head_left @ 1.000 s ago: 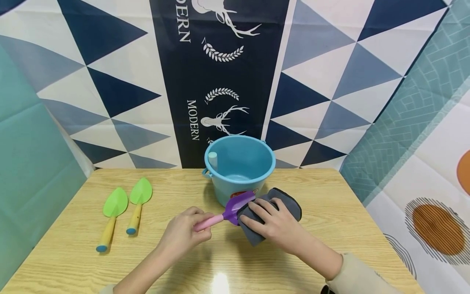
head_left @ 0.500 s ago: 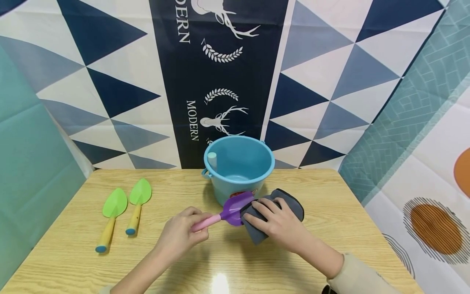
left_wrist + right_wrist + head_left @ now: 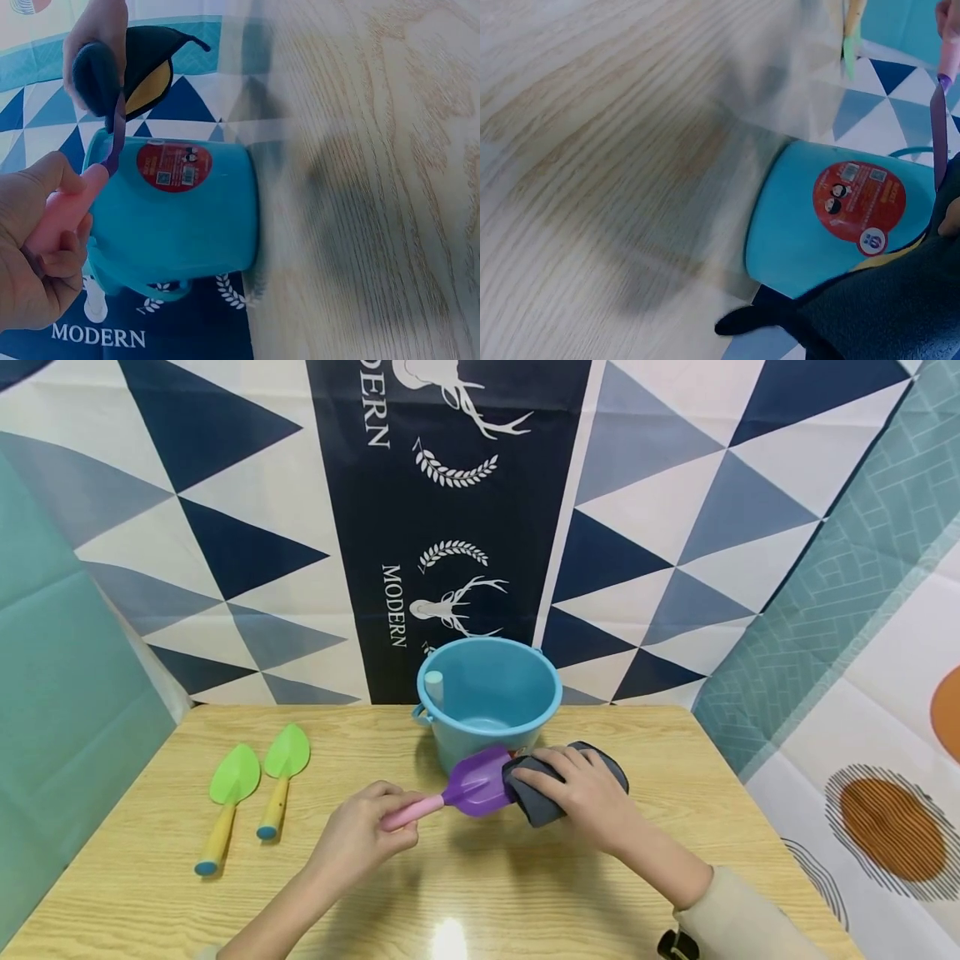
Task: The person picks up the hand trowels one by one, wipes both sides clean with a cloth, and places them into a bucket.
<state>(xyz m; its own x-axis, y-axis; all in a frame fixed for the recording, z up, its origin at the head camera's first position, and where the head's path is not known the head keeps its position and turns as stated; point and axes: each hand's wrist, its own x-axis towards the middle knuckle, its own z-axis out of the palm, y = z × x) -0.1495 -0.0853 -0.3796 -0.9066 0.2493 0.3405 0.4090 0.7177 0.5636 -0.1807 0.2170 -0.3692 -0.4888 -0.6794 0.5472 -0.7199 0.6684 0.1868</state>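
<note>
In the head view my left hand (image 3: 365, 828) grips the pink handle (image 3: 411, 813) of a toy shovel with a purple blade (image 3: 476, 783). My right hand (image 3: 585, 797) holds a dark grey, black-edged cloth (image 3: 542, 806) folded over the blade's right end, hiding that part. A yellow inner side of the cloth (image 3: 152, 88) shows in the left wrist view. Shovel and cloth are held up in front of the blue bucket (image 3: 457, 739), overlapping its lower wall. A red round sticker (image 3: 859, 201) on the bucket shows in the right wrist view.
Two small trowels with green blades, a longer one (image 3: 236, 777) and a shorter one (image 3: 288, 752), lie at the left on the wooden table (image 3: 360, 735). A pale cylindrical grip (image 3: 434, 687) stands inside the bucket's left wall. Patterned sheets hang behind and at both sides.
My right hand and the cloth have slid right along the blade, baring more purple. My left hand has drawn the shovel slightly left. The bucket and trowels stay put.
</note>
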